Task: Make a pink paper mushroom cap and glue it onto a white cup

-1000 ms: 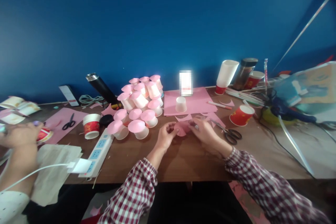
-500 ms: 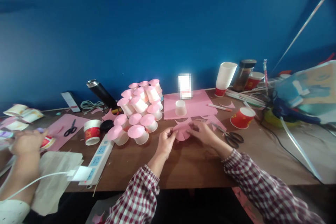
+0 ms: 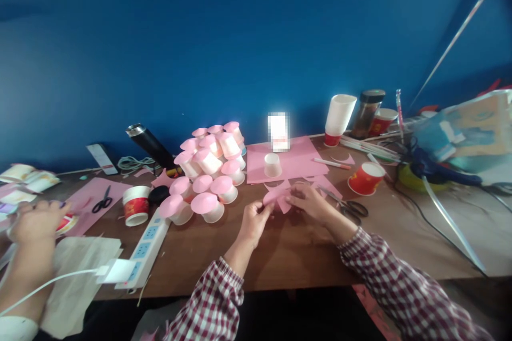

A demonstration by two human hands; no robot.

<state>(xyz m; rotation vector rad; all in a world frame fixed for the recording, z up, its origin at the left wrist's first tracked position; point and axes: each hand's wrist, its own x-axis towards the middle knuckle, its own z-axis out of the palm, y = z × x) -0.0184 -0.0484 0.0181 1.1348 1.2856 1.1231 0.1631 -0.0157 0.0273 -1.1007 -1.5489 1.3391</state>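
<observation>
Between my two hands is a cut pink paper disc (image 3: pixel 279 197), tilted and bent, with slits along its edge. My left hand (image 3: pixel 256 222) pinches its left side between thumb and fingers. On its right side, the fingertips of my right hand (image 3: pixel 310 201) grip the paper. Just behind stands a small white paper cup (image 3: pixel 272 165), upside down on a pink paper sheet (image 3: pixel 306 157). Black-handled scissors (image 3: pixel 354 210) lie by my right wrist. To the left sits a group of small white cups topped with pink paper discs (image 3: pixel 206 203).
A power strip (image 3: pixel 146 250) and a red-and-white paper cup (image 3: pixel 136 205) stand at left, beside a co-worker's hand (image 3: pixel 38 224). A red cup (image 3: pixel 366 178), a stack of white cups (image 3: pixel 340 117) and a glue gun (image 3: pixel 444 170) are at right. A marker (image 3: pixel 332 163) lies behind my hands.
The pink disc has gone from facing me nearly flat to bent and tilted in my fingers. My hands stay in about the same place. The view has shifted slightly.
</observation>
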